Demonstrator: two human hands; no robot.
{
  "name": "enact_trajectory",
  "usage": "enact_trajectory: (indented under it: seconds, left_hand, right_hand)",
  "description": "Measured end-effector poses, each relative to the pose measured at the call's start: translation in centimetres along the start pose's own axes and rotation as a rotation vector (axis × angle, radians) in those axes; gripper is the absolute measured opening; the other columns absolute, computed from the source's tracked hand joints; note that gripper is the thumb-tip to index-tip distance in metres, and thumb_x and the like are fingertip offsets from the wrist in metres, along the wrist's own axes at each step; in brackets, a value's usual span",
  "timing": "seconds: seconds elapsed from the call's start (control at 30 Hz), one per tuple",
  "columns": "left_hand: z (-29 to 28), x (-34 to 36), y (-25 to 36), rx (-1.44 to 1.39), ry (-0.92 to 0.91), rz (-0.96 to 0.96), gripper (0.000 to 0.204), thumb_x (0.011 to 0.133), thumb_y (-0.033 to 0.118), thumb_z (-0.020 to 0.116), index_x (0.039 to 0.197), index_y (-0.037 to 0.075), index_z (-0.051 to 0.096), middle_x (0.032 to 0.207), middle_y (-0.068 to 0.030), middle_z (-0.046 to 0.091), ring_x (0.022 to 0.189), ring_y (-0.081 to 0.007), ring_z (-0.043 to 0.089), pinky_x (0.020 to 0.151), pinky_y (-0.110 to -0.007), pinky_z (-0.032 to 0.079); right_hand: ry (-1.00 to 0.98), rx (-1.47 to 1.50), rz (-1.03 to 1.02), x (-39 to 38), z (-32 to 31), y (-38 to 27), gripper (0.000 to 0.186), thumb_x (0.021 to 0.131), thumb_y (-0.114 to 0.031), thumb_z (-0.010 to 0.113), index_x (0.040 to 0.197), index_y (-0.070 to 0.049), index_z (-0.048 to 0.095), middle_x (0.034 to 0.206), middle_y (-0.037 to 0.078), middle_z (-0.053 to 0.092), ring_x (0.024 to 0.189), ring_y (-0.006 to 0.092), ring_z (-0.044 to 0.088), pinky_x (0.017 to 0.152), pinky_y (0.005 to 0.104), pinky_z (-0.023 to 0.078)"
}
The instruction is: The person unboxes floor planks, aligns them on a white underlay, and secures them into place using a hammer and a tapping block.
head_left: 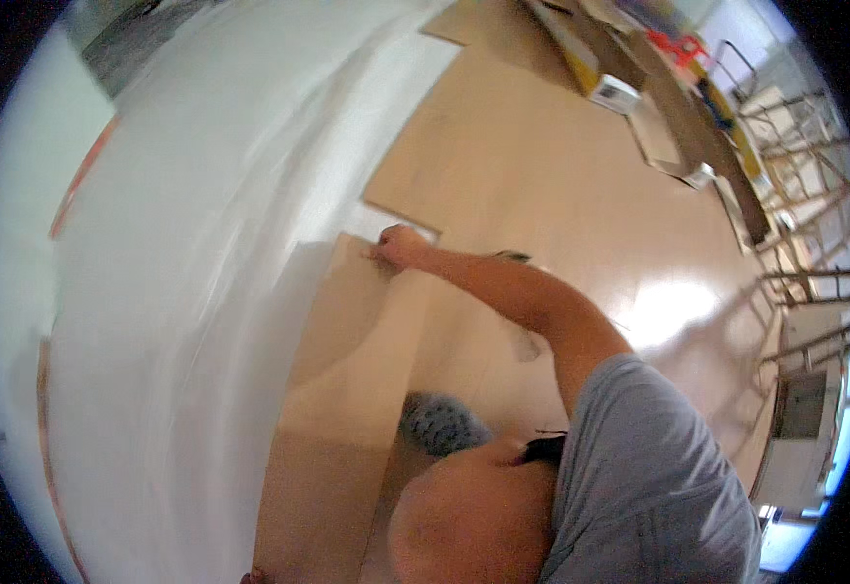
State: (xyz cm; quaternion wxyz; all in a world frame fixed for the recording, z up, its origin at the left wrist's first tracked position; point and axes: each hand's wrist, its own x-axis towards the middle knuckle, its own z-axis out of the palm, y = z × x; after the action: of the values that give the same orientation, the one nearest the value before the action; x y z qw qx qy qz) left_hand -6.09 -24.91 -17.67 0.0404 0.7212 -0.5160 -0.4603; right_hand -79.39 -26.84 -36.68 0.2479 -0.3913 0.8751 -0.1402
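Observation:
A long light-brown floor plank [337,389] runs from the lower edge up toward the middle, lying over white underlay sheeting [201,292]. At the plank's far end my right hand [402,245] is closed, its fingers gripping the corner. The far end sits just short of a laid plank's edge, with a strip of white between them. Only a sliver of my left hand [255,577] shows at the lower edge, closed at the plank's near left side; most of it is hidden. Laid flooring [522,156] of the same colour spreads to the right.
A blue-grey textured thing [440,423] is beside my bare knee. Opened long cardboard boxes [659,127] lie at the far right, with a red object [678,47] among them. Wooden chairs or racks [805,195] stand beyond. A pale wall [16,263] borders the left.

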Motion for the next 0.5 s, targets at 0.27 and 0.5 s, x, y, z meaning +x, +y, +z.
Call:
enact_trajectory:
  seconds: [0.27, 0.5]
  left_hand:
    - [3.9, 20.4, -0.7, 0.59, -0.106, 0.421, 0.058, 0.102, 0.047, 0.049, 0.095, -0.009, 0.064, 0.084, -0.0263, 0.064, 0.079, -0.0338, 0.06, 0.077, -0.047, 0.048]
    - [5.5, 22.2, 1.8, 0.438, -0.067, 0.306, 0.06, 0.099, 0.051, 0.052, 0.086, -0.007, 0.062, 0.072, -0.0147, 0.055, 0.07, -0.0226, 0.046, 0.065, -0.041, 0.041]
  right_hand:
    - [-0.09, -0.022, 0.095, 6.0, -5.9, 8.9, 0.071, 0.081, -0.067, 0.071, 0.09, 0.003, 0.072, 0.091, 0.018, 0.07, 0.087, 0.0258, 0.066, 0.078, 0.0421, 0.052]
    - [-0.069, 0.11, 0.044, 6.8, -6.1, 4.9, 0.07, 0.082, -0.065, 0.071, 0.086, 0.004, 0.071, 0.086, 0.017, 0.068, 0.087, 0.0261, 0.064, 0.078, 0.0411, 0.05]
